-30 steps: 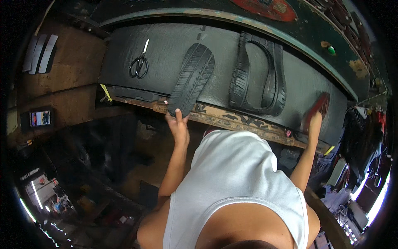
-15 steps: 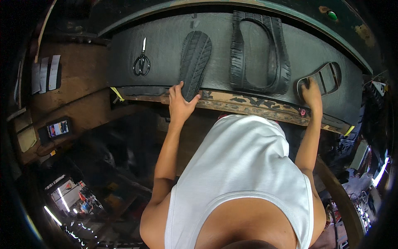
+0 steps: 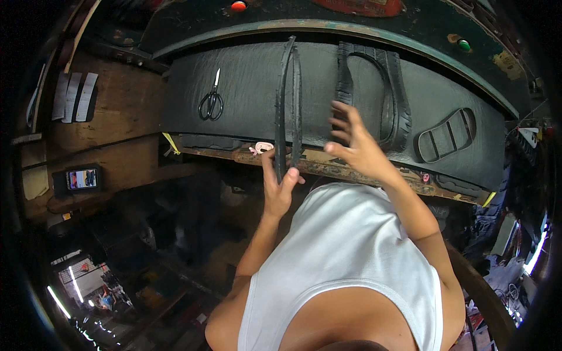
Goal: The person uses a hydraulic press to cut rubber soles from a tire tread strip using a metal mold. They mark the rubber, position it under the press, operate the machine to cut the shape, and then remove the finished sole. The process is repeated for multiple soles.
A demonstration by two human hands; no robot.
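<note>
Pinching the near ends of two dark soles (image 3: 281, 117), the left hand (image 3: 279, 184) has its thumb on the right side and its fingers closed round the other; the soles stand on edge, side by side, reaching away from the grip, a narrow gap between them. The right hand (image 3: 360, 146) is spread wide, thumb well apart from the fingers and slightly blurred. It holds nothing that shows, and whether it touches the tread piece (image 3: 399, 105) behind it cannot be told.

That piece, with a large cut-out, lies just beyond the right hand, whose fingers and palm hide its near left corner. Right of this hand, well apart from it, a thin sole-shaped frame (image 3: 452, 136) with crossbars lies on the black mat (image 3: 246, 99). Scissors (image 3: 213, 93) lie to the left of the soles, blades pointing away. A pink ring-shaped thing (image 3: 263, 143) sits just beside the left hand's fingers, on the wooden ledge (image 3: 345, 167). Far beyond both hands are a red button (image 3: 238, 6) and a green button (image 3: 463, 44).

Well to the left of the left hand, a lit phone (image 3: 82, 179) lies on a brown surface, with pale strips (image 3: 73, 96) farther off. The strips bear faint marks, too small to read; the phone's screen shows a small picture.
</note>
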